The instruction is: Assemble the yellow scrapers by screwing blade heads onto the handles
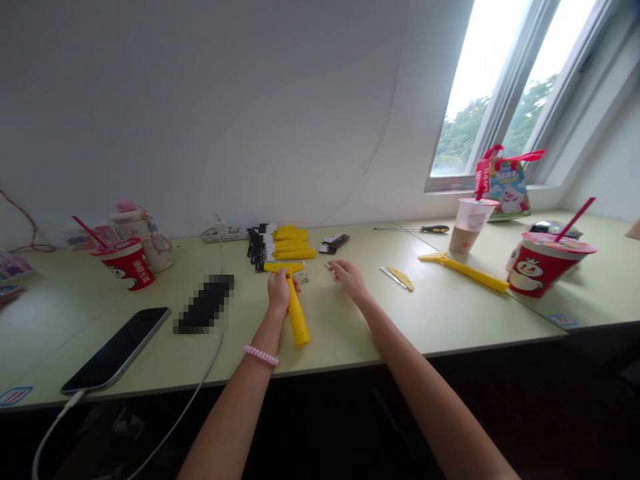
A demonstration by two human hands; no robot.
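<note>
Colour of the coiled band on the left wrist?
The coiled band is pale pink; it shows best in the head view.

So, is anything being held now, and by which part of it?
The left hand holds a yellow scraper by its neck, just below the wide head. Whether the right hand pinches something small cannot be told.

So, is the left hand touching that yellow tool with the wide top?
Touching. The head view shows the left hand gripping the yellow tool just below its wide top.
</note>
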